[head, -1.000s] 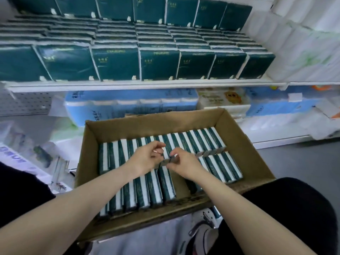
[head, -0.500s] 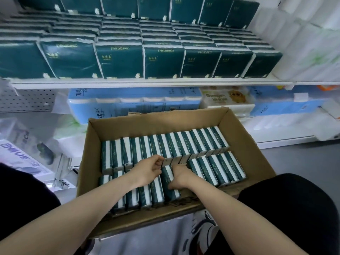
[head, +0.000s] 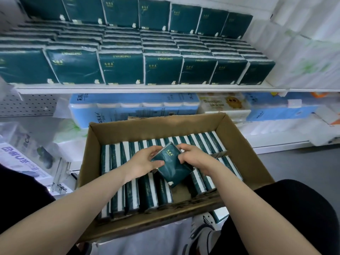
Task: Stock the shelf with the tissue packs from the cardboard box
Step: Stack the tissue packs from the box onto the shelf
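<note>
Your left hand [head: 145, 162] and right hand [head: 195, 157] both have hold of the same tissue pack [head: 171, 166]. The left thumb lies across its glossy face with the fingers hooked round the far-left edge, and your right fingers curl over the opposite edge, so it's clamped between the two.

The pack is a soft, flat rectangular pillow in shiny dark-teal film, with gold lettering at the end by your fingertips and a small white mark at the end nearest your wrists. It's raised above the rows and sits on a diagonal, broad face up toward you. Its long axis runs from your fingertips back toward your wrists, the near end skewed a bit right.

Under your knuckles the other packs [head: 147, 192] stand on edge in two rows, showing teal-and-white striped sides. The cardboard box [head: 152, 129] is plain matte brown corrugated board, open on top. Beyond your fingertips the white shelf [head: 147, 88] carries the stocked packs [head: 121, 69], faces toward you.
</note>
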Tool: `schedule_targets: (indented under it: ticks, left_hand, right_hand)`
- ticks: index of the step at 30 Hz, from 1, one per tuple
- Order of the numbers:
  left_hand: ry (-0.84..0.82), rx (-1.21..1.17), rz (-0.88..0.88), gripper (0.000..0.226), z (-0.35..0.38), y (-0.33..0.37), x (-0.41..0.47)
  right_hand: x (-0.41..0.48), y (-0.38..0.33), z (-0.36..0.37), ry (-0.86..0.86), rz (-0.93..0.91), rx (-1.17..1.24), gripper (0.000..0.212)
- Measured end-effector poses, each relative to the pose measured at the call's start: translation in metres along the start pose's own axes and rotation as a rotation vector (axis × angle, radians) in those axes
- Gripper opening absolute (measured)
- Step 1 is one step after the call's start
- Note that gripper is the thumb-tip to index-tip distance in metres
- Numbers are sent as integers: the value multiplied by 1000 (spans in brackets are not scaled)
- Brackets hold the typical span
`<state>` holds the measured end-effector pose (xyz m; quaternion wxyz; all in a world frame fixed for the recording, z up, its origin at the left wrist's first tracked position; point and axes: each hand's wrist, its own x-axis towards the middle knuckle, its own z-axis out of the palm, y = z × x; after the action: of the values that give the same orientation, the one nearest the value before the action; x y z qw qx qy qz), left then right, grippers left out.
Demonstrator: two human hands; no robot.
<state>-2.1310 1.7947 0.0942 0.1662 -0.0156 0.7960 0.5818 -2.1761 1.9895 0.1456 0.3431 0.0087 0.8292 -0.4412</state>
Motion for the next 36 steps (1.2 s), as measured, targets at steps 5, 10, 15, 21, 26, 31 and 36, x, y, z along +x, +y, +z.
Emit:
schedule_targets:
  ticks: [5,10,15,21,26,31,36]
  left_hand:
    - [143,-110,49,36,-16,15,-5]
    - [243,-150,132,35,-34,37,-18]
    - [274,-149,192,41,-56,60,-27]
    - [408,-163,310,40,-103,105,-33]
    - [517,-192,419,35,-151,142,-39]
    - [622,-189,485,27,-204,170,-40]
    - [827,-22,468,34,-262,171,-32]
  right_hand:
    - [6,3,-11,84,-94,205,34]
    - [-3,-7,-20,8,-166,452,47]
    - [-7,-40,-24,26,-302,455,37]
    - [-8,-112,-34,117,-463,396,30]
    - [-11,-181,-37,114,-629,277,15]
    - [-10,-256,-30,164,-739,237,9]
    - [9,-326,-6,196,-790,178,19]
